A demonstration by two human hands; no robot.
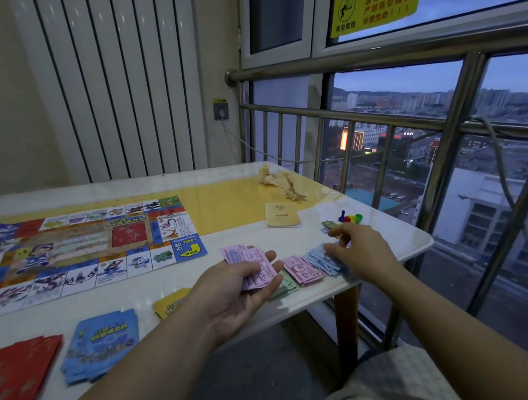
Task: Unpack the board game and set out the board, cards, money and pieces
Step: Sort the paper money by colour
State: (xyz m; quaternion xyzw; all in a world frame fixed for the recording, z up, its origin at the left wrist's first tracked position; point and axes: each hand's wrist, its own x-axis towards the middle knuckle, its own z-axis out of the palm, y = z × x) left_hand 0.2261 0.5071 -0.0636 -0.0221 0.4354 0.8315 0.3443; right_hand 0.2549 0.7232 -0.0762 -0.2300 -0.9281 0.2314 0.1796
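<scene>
Purple banknotes (pixel 253 269) sit clamped in the left hand (pixel 234 294) above the table's (pixel 248 233) front edge. Right hand (pixel 362 250) hovers with bent fingers over blue banknotes (pixel 324 261) near the right edge; its grip cannot be told.

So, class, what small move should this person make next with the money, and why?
Probably set the purple notes from the left hand down beside the pink notes: those, the green notes and the blue notes by the right hand already lie grouped by colour.

left hand (pixel 237 291) palm-up, gripping notes (pixel 253 261) | right hand (pixel 362 250) palm-down, fingers loose
</scene>
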